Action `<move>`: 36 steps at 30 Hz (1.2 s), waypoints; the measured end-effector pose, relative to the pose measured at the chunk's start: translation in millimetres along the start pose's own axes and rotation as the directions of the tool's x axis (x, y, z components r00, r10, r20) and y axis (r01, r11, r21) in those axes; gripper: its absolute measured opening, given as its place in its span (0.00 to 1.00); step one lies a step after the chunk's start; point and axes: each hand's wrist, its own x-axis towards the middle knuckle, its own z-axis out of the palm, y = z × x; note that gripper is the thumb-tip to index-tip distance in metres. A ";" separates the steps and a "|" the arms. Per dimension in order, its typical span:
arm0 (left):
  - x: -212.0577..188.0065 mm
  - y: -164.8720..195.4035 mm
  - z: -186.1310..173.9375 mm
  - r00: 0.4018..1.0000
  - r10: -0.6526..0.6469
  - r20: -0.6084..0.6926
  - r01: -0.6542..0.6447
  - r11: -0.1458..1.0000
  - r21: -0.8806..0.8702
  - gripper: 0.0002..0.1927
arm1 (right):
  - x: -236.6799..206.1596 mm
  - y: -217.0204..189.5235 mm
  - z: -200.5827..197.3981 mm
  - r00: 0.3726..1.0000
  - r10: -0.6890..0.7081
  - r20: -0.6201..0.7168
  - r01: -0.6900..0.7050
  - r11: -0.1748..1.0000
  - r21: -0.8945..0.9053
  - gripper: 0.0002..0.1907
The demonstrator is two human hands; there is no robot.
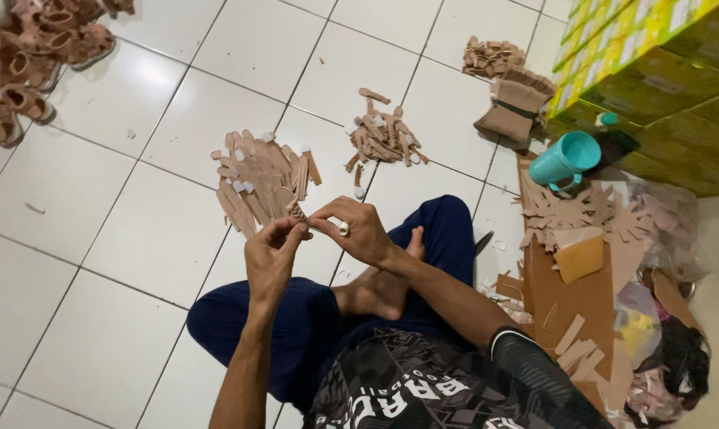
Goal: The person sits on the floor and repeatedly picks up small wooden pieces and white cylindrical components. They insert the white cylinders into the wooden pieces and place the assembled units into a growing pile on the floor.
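- A person sits cross-legged on a white tiled floor [137,214], both hands raised over the lap and meeting just above the knees.
- The left hand [273,253] is curled nearly closed, thumb and fingertips pinching the lower end of a small tan ridged strap piece [296,211], which stands up from its fingers.
- The right hand [358,229] is likewise closed in a pinch, its fingertips touching the left hand's beside the strap piece; something small and white shows at its knuckles, too small to identify.
- Just beyond the hands lies a fanned pile of flat tan strips [260,181]; farther out, a second, smaller heap of strap pieces [383,135].
- At the person's right, a turquoise plastic cup [564,159] lies on its side near cut tan sheet scraps [589,230] and stacked green-and-yellow cartons [661,71].
- Brown sandals [26,56] crowd the far left corner, well apart from the hands.
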 end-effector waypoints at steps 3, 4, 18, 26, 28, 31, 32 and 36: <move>-0.9 11.3 11.9 0.999 0.028 -0.021 -0.027 0.996 0.084 0.11 | 3.9 3.4 -13.3 0.977 0.209 0.039 -0.211 0.976 0.054 0.07; 0.1 13.9 14.3 0.999 0.045 -0.011 -0.044 0.996 0.071 0.11 | 5.7 5.1 -14.7 0.979 0.200 0.041 -0.202 0.977 0.069 0.07; 2.3 21.8 -8.0 0.980 -0.152 0.130 0.125 0.972 0.198 0.13 | 6.1 12.5 -9.0 0.988 -0.097 0.118 0.111 0.986 -0.121 0.08; 6.7 -1.7 -6.2 0.993 -0.045 0.108 0.065 0.979 -0.194 0.11 | 0.2 7.7 19.0 0.953 0.293 -0.069 -0.273 0.938 0.214 0.09; 6.4 -6.3 -10.4 0.991 -0.079 0.112 0.109 0.951 -0.289 0.10 | -2.1 4.8 24.5 0.922 0.385 -0.047 -0.362 0.898 0.249 0.11; 4.8 -11.7 -19.1 0.983 -0.070 0.170 0.134 0.905 -0.404 0.10 | -2.1 -0.7 29.5 0.939 0.343 -0.033 -0.322 0.908 0.267 0.11; 4.4 -12.8 -21.0 0.985 -0.067 0.158 0.135 0.875 -0.465 0.10 | -0.5 -2.5 30.5 0.956 0.293 -0.031 -0.274 0.923 0.268 0.11; 0.1 -11.3 -23.3 0.986 -0.152 0.069 0.164 0.821 -0.547 0.18 | 5.1 -10.5 29.2 0.954 0.295 0.051 -0.297 0.913 0.282 0.12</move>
